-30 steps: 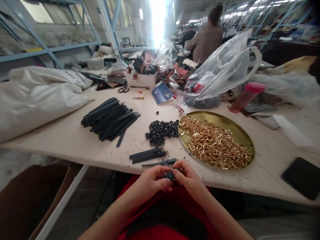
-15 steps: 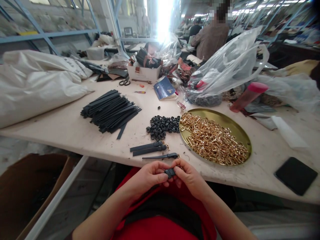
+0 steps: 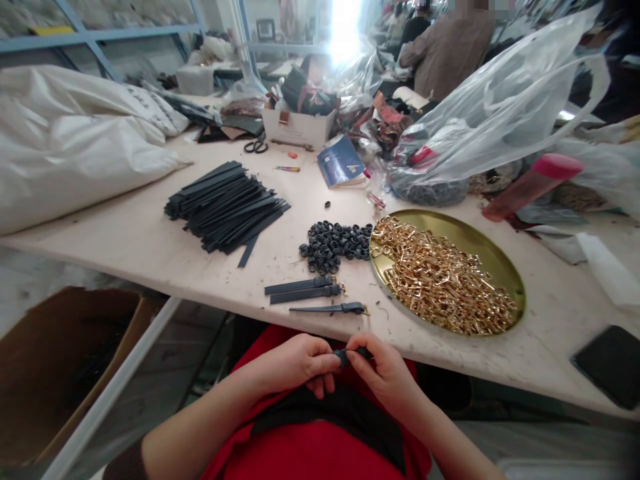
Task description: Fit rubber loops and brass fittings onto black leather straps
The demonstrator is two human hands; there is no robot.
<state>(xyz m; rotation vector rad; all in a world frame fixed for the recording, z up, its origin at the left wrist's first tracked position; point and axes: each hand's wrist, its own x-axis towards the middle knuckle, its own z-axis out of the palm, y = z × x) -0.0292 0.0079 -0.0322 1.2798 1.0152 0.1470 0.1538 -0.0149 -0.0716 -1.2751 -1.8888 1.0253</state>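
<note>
Between my two hands, over my lap at the table's front edge, is a dark strap (image 3: 343,358), mostly hidden by fingers. My left hand (image 3: 311,363) pinches one end with the thumb on top. My right hand (image 3: 376,363) is closed on the other end. Just beyond, a buckled strap (image 3: 327,308) lies alone, with two more straps (image 3: 303,291) side by side behind it. Farther back are a heap of small black loops (image 3: 335,245) and a pile of dark flat strips (image 3: 223,207). Gold buckles (image 3: 445,280) fill much of a round gold tray (image 3: 515,267).
A black phone-like slab (image 3: 607,365) lies at the right edge. Behind are a pink-capped bottle (image 3: 533,187), plastic bags (image 3: 490,120), a blue booklet (image 3: 341,162), scissors (image 3: 255,146) and a white box (image 3: 299,128). A white sack (image 3: 75,153) and cardboard box (image 3: 65,373) are at left.
The view has tilted down and shifted slightly left. My fingers have turned the strap, so less of its flat face shows, and my right hand now pinches it differently.
</note>
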